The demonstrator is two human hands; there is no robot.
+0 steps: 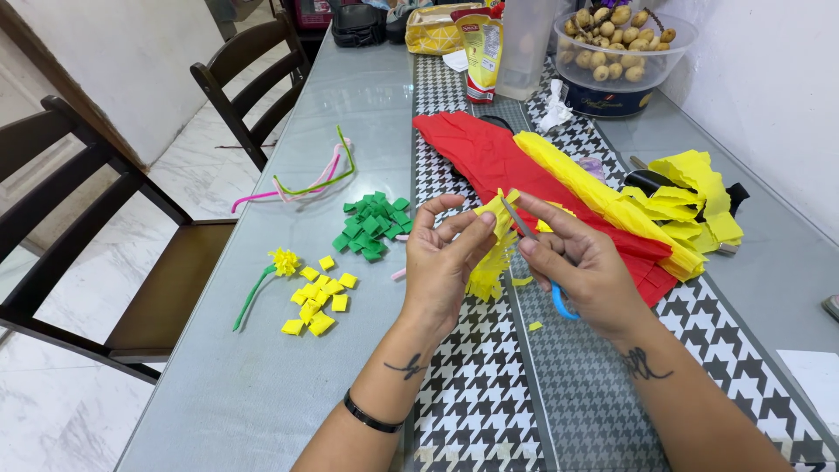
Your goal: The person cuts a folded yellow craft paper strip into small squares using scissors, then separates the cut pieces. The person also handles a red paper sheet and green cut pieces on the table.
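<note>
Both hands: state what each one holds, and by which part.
The left hand pinches a folded yellow paper strip by its uncut upper end. The right hand holds scissors by their blue handles.

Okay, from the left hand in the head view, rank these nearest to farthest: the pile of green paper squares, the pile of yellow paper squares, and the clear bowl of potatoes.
1. Green paper squares: just up and left of the left hand.
2. Yellow paper squares: farther left, on the bare table.
3. Clear bowl of potatoes: far end of the table, to the right.

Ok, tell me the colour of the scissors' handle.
Blue; the scissors' handle shows below the right hand, head view.
</note>
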